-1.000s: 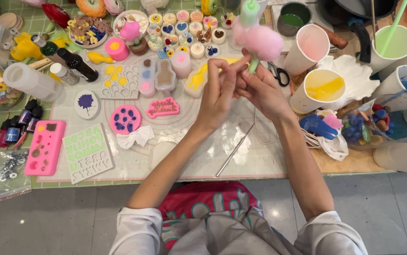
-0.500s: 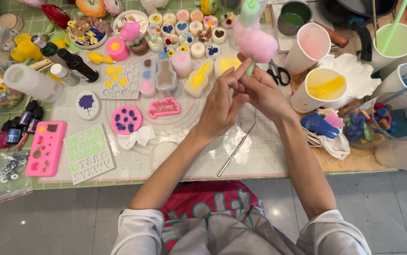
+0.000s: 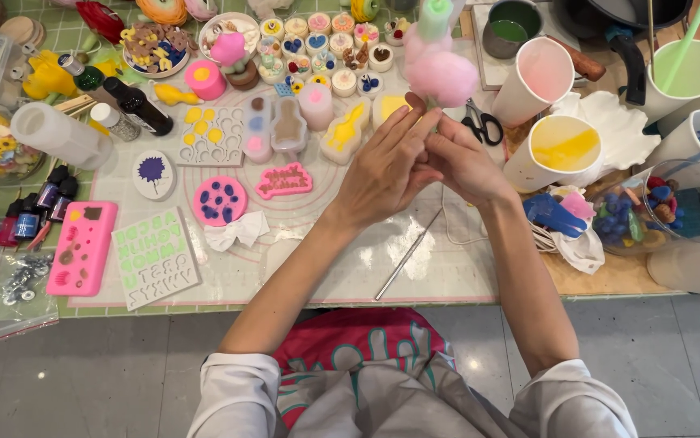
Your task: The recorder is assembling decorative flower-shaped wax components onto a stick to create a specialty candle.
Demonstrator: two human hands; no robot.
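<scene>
My left hand (image 3: pixel 384 166) and my right hand (image 3: pixel 461 162) meet over the middle of the craft table, fingers pressed together around the base of a fluffy pink piece (image 3: pixel 441 75) that stands up above them. The pink piece has a pale green top (image 3: pixel 435 15). The part held between the fingers is hidden. A thin metal rod (image 3: pixel 409 254) lies on the mat just below my hands. Black-handled scissors (image 3: pixel 480 123) lie right beside my right hand.
Silicone moulds lie to the left: a pink round one (image 3: pixel 220 199), a pink rectangular one (image 3: pixel 82 246), a white letter mould (image 3: pixel 153 257). Paper cups with yellow (image 3: pixel 561 150), pink (image 3: pixel 540 77) and green (image 3: pixel 685 75) contents stand right. Small bottles (image 3: pixel 45 201) sit far left.
Both hands have slid slightly down and left while staying closed on the pink piece; the fingers have shifted around its base.
</scene>
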